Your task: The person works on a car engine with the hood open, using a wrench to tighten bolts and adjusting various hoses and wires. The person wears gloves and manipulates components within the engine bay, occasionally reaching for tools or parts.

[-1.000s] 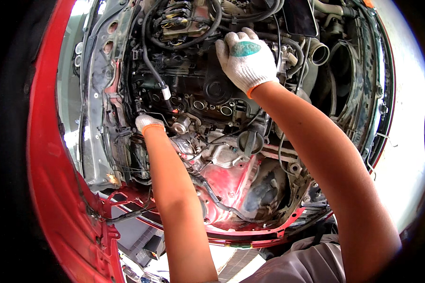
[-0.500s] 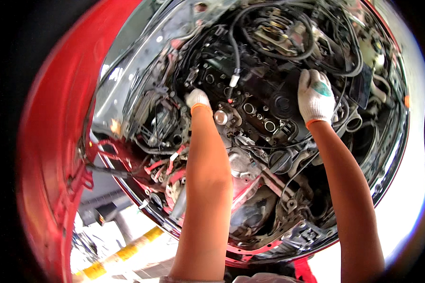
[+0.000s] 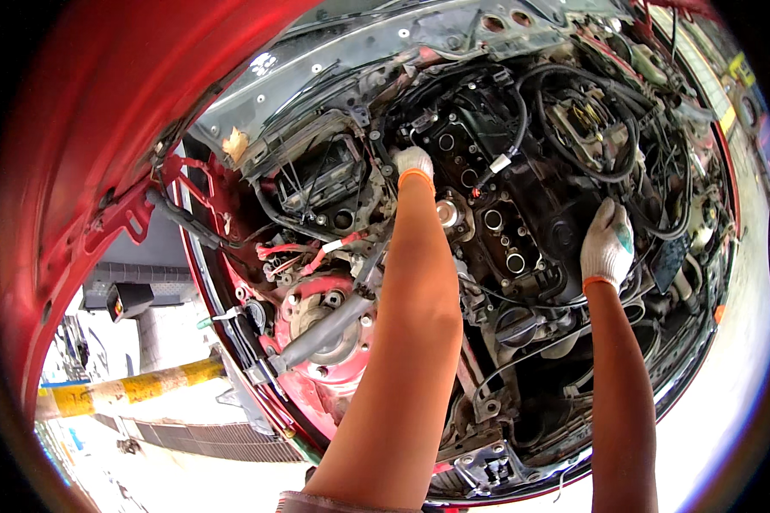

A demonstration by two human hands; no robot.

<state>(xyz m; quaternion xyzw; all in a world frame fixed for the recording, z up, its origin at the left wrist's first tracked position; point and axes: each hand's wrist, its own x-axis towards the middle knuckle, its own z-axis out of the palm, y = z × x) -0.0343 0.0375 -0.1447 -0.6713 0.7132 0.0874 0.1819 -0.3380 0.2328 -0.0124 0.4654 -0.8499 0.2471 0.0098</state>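
Both hands wear white knit gloves in an open engine bay. My left hand (image 3: 413, 165) reaches beside the engine at its back left, near a silver cylindrical fitting (image 3: 447, 214); its fingertips are hidden. My right hand (image 3: 607, 245) has its fingers curled against the right edge of the black engine cover (image 3: 559, 231), seemingly gripping it. Between my hands are round metal-rimmed openings (image 3: 493, 221) and a black hose (image 3: 520, 120) with a white-banded end. A looped hose (image 3: 612, 175) lies above my right hand.
A raised red body panel (image 3: 103, 103) fills the left side. The grey bulkhead (image 3: 291, 68) runs along the far edge. A red-painted mount (image 3: 299, 368) sits low left. Beyond the car are a yellow-striped bar (image 3: 137, 389) and a floor grate (image 3: 214, 440).
The view has swung, shifting the engine bay within the picture. My left hand stays beside the engine; my right hand has moved from over the hoses down to the cover's right edge.
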